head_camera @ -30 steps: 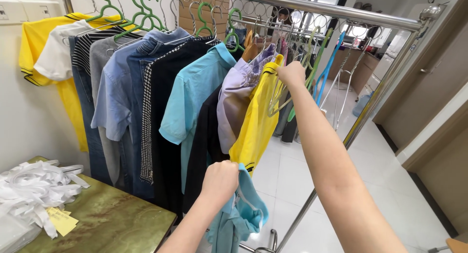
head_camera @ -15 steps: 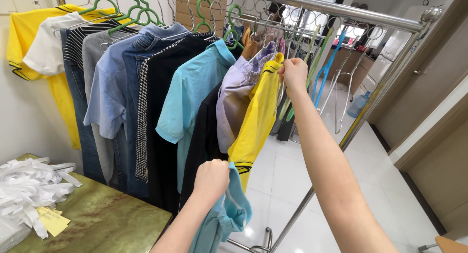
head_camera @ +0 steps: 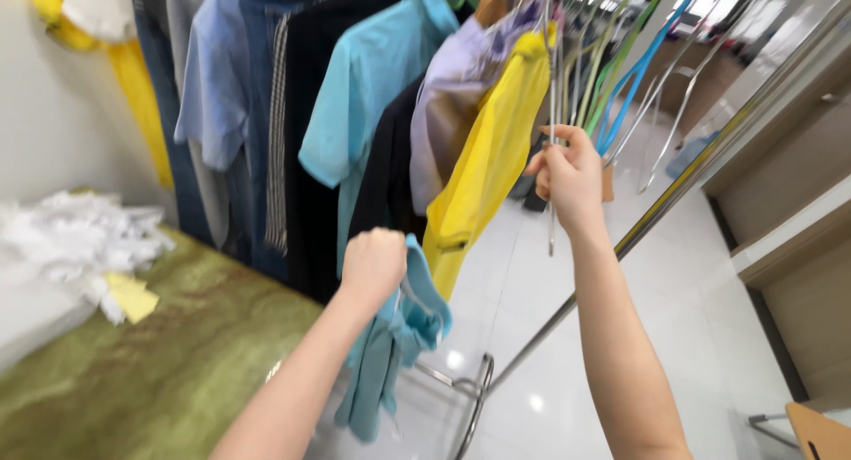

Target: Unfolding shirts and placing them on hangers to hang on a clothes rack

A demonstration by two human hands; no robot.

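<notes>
My left hand (head_camera: 374,265) is closed around a light blue garment (head_camera: 394,345) that hangs down from my fist in front of the rack. My right hand (head_camera: 567,172) is raised beside a yellow shirt (head_camera: 483,163) and grips a thin metal hanger (head_camera: 551,114) whose wire runs down past my fingers. Both hands are in front of a row of hanging clothes: a turquoise shirt (head_camera: 368,97), a lilac shirt (head_camera: 452,97) and a black top (head_camera: 390,176).
A metal clothes rack (head_camera: 709,154) slants across the right, with empty coloured hangers (head_camera: 634,61) on it. A green marbled tabletop (head_camera: 168,354) at lower left carries a pile of white fabric (head_camera: 75,243) and a yellow tag (head_camera: 133,296). White tiled floor (head_camera: 550,354) lies below.
The view has dropped and moved closer to the rack. My right hand has come down from the rail with a metal hanger in it. My left hand still grips the light blue garment.
</notes>
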